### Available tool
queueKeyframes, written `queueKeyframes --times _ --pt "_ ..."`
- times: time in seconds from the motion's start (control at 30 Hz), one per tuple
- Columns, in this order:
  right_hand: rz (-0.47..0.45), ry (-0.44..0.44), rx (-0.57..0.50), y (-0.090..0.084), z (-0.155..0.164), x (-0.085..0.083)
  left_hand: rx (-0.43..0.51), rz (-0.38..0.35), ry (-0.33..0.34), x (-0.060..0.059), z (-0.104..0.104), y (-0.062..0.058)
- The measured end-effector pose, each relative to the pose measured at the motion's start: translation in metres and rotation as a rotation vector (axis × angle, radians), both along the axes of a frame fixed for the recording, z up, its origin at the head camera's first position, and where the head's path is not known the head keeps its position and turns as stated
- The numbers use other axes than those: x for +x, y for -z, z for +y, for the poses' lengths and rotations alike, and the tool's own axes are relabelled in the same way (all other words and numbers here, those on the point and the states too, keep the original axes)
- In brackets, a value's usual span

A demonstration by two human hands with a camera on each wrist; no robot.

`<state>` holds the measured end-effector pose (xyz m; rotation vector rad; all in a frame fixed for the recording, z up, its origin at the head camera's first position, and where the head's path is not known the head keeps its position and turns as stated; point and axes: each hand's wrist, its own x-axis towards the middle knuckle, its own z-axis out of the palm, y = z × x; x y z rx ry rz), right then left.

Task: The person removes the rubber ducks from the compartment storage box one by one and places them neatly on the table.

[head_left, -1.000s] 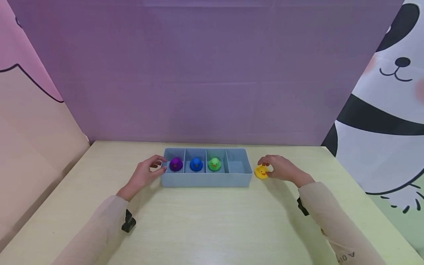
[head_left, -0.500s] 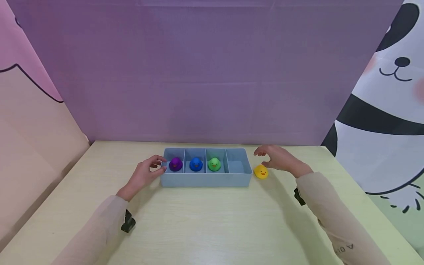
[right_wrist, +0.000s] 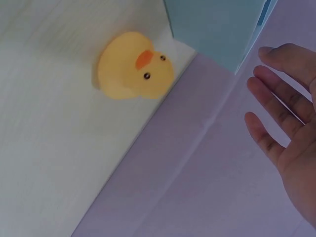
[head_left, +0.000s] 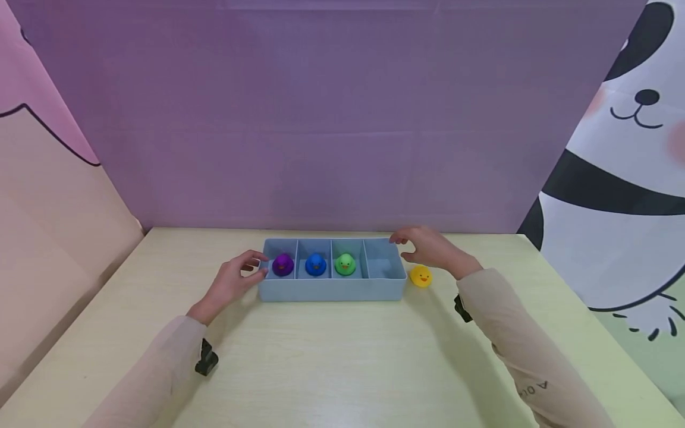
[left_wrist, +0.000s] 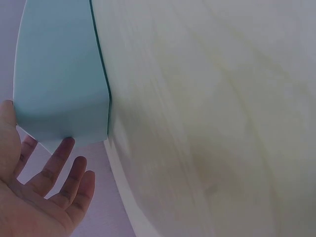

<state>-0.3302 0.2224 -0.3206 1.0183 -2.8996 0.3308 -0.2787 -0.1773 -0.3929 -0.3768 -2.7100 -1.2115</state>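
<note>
Leftward past the yellow duck [head_left: 421, 276], the person's right hand [head_left: 428, 246] has moved to the right end of the box [head_left: 332, 290], fingers loosely bent and holding nothing; contact with the rim is unclear. That leaves the duck ungripped on the table [head_left: 332, 356], just outside that end. At the box's left end, the left hand [head_left: 230, 284] has its fingers spread, grasping nothing. Inside, from the left, sit the purple duck [head_left: 282, 265], blue duck [head_left: 316, 265] and green duck [head_left: 345, 265], one per compartment.

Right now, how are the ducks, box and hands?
Purple duck: upright, leftmost compartment.
Blue duck: upright, second compartment.
Green duck: upright, third compartment.
Yellow duck: upright, on table.
Box: open-topped, three of four compartments occupied.
Left hand: fingers apart, at box's left end.
Right hand: holding nothing, near box's right end.
</note>
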Motion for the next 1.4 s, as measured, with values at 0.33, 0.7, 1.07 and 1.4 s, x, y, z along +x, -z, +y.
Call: queueKeyframes --times 0.33,0.7,1.07,1.4 --pt "-0.027 -0.067 -0.037 0.004 -0.024 -0.004 -0.009 -0.002 -0.008 -0.001 0.0 0.001" --pt "-0.038 -0.122 -0.056 0.009 -0.053 -0.007 -0.006 -0.009 -0.009 0.001 0.0 0.0" --pt "-0.018 -0.129 -0.018 0.017 -0.071 -0.007 0.003 -0.002 -0.004 0.0 0.001 0.0" --pt "0.005 -0.116 0.007 0.029 -0.081 -0.01 -0.002 0.0 -0.004 0.0 0.001 0.001"
